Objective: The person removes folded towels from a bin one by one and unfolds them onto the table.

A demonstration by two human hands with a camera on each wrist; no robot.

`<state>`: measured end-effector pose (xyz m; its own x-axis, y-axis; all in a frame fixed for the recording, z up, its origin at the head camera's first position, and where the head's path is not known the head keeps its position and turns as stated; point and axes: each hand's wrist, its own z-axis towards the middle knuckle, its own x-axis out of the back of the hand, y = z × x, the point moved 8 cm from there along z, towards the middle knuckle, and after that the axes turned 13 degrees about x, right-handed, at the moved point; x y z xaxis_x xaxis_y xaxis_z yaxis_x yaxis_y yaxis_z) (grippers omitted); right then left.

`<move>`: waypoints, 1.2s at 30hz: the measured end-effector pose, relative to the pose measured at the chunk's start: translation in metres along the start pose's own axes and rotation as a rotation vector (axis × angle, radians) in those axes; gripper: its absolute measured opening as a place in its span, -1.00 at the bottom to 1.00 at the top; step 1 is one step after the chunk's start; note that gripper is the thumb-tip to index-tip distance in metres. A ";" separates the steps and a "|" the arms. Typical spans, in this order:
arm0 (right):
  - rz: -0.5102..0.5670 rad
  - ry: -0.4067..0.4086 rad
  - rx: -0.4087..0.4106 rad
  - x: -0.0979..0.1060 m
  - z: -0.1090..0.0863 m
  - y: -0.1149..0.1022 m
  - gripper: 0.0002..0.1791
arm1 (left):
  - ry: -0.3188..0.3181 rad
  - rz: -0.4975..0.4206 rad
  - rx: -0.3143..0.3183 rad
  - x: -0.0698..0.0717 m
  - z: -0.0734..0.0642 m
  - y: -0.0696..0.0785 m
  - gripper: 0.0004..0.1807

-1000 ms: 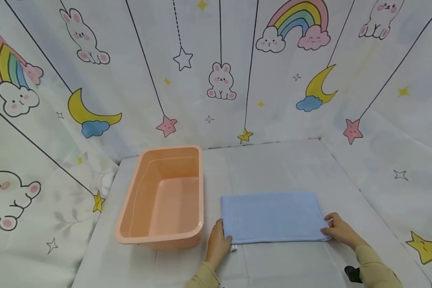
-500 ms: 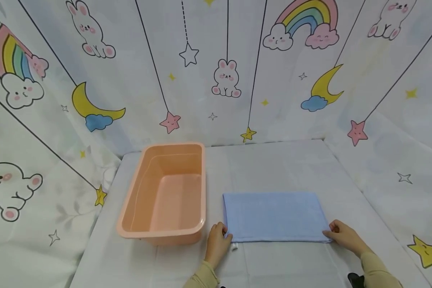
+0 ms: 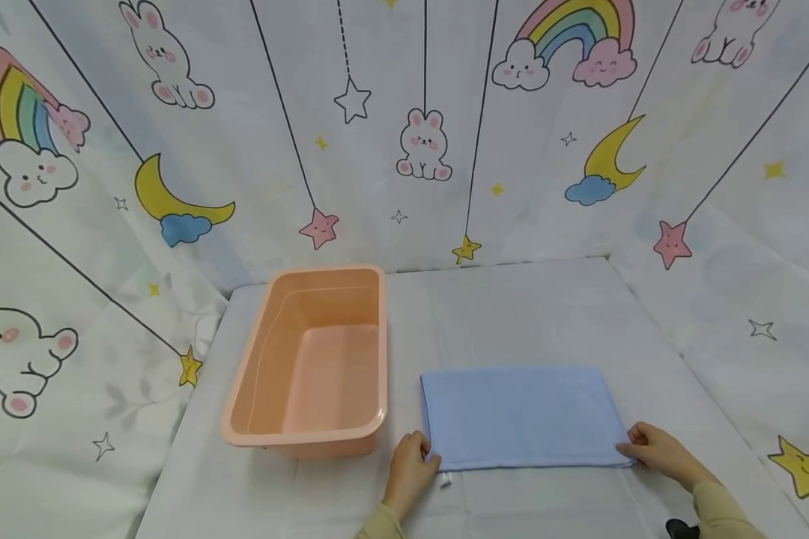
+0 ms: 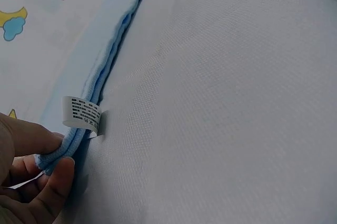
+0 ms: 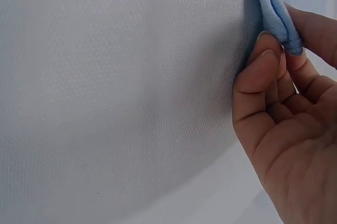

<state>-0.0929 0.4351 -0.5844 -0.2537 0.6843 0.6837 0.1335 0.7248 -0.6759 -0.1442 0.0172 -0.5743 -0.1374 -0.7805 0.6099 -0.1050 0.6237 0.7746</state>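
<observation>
A light blue towel (image 3: 526,419), folded into a flat rectangle, lies on the white-covered table. My left hand (image 3: 410,473) pinches its near left corner; in the left wrist view the thumb and fingers hold the layered edge beside a white printed tag (image 4: 83,114). At the near right corner my right hand (image 3: 667,454) pinches the towel between thumb and fingers, and the right wrist view shows the folded blue corner (image 5: 279,18) in that grip.
A peach plastic basin (image 3: 374,359) stands on the table (image 3: 512,314) left of the towel, with nothing seen inside. Patterned white curtains (image 3: 391,165) enclose the back and sides. A small black object (image 3: 682,529) shows by the right sleeve.
Both hands and the towel have shifted slightly toward the near edge and to the right. The left fingers have curled in to pinch the corner. The basin stays in place on the table.
</observation>
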 end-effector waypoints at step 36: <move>0.350 0.264 0.224 0.048 0.008 -0.040 -0.52 | -0.074 -0.411 -0.021 0.034 0.026 0.048 -0.85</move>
<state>-0.1183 0.4384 -0.5270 0.0253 0.9016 0.4319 -0.0490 0.4327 -0.9002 -0.1800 0.0216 -0.5211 -0.1583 -0.9587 0.2361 -0.1458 0.2592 0.9548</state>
